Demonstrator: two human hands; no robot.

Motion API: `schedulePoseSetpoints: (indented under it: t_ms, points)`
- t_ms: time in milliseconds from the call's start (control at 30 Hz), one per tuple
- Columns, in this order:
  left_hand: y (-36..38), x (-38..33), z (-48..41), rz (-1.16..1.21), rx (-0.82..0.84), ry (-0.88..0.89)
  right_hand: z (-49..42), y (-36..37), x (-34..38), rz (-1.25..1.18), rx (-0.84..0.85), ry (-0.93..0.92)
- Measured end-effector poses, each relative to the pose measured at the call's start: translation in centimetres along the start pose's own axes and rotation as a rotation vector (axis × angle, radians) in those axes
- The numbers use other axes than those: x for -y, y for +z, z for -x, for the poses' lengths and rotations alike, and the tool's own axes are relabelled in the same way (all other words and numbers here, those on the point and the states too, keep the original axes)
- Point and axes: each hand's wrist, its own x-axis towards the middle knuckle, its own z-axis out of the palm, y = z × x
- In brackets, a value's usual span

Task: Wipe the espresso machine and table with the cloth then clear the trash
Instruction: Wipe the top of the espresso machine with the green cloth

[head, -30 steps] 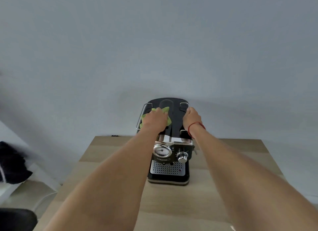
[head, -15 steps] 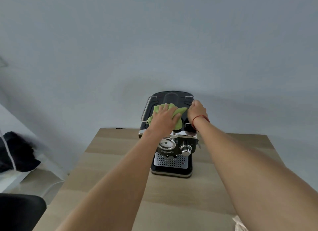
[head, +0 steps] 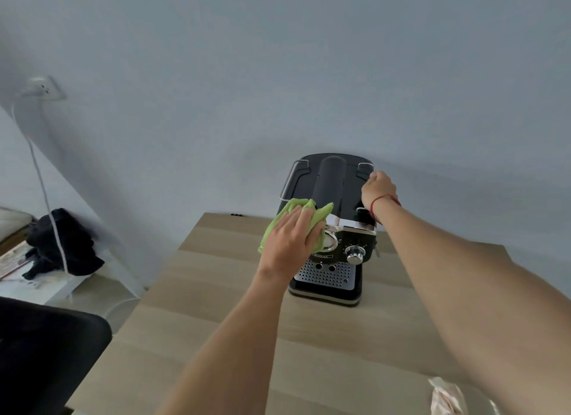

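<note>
1. Nearest the camera, a crumpled pale wrapper (head: 445, 397) lay at the table's (head: 234, 337) near right edge, untouched and well apart from both hands; I judged it the trash left for the last step, kept out of the way while the wiping went on.
2. Farther in, the left hand (head: 292, 240) lay flat with its fingers spread and pressing the green cloth (head: 279, 221) against the upper front left of the espresso machine (head: 329, 229), beside the round gauge (a palm-flat hold suits rubbing a broad face better than a pinch would).
3. Beyond that, the right hand (head: 379, 188) was curled closed at the wire rail on the machine's top right edge. It seemed to grip the rail, probably to brace the machine against the push of the cloth, though the fingertips were hidden.
4. The machine stood at the far middle of the table, close to the wall. It was black and glossy, with a chrome band, a silver knob, a perforated drip tray and a rounded dark lid on top.
5. The cloth looked thin, soft and bunched, with corners poking out past the fingers.
</note>
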Motion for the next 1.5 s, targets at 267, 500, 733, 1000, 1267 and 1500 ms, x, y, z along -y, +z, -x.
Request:
schedulePoseSetpoints:
  t_ms: [267, 500, 733, 1000, 1267, 1500]
  points:
    - [-1.0, 0.8, 2.2, 0.07, -0.052, -0.306, 0.4, -0.1, -0.1, -0.019, -0.001, -0.005]
    - [-2.9, 2.6, 0.8, 0.101, -0.061, -0.256, 0.1, 0.1, -0.2, 0.029, -0.025, -0.007]
    - [-1.8, 2.9, 0.4, 0.195, 0.16, -0.803, 0.1, 0.2, -0.3, 0.037, -0.03, -0.017]
    - [-5.1, 1.8, -6.2, 0.173, -0.094, -0.404, 0.0, 0.0, -0.3, 0.029, -0.019, -0.01]
    - [3.2, -1.2, -8.7, 0.073, 0.626, -0.471, 0.2, 0.2, -0.4, -0.003, -0.042, -0.007]
    - [3.9, 0.4, -14.0, -0.097, 0.86, -0.738, 0.0, 0.8, -1.2, -0.044, -0.031, -0.012]
